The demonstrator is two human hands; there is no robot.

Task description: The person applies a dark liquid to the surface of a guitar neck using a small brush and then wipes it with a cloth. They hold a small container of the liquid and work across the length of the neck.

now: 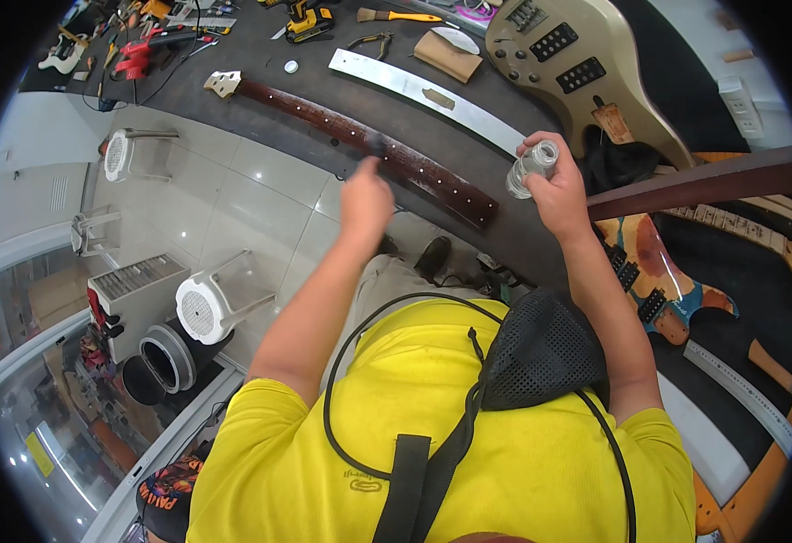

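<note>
My right hand [557, 192] is wrapped round a small clear glass bottle [534, 169], held tilted above the workbench edge with its open mouth showing. My left hand [366, 197] is closed and reaches over the near side of a guitar neck [432, 177]. A dark, motion-smeared shape shows just beyond its fingertips, touching or over the fretboard; what it is I cannot make out. The neck lies slantwise on the bench, dark brown with pale dots and whitish streaks, its light wooden headstock [223, 83] at the far left. Behind it rests a small white cap [291, 66].
A long metal straightedge [414, 90] lies behind the neck. Farther back are pliers [372, 43], a brush [400, 15], a yellow drill [302, 22] and a sanding block [448, 54]. A gold guitar body [577, 63] stands back right. White stools [206, 308] stand at left.
</note>
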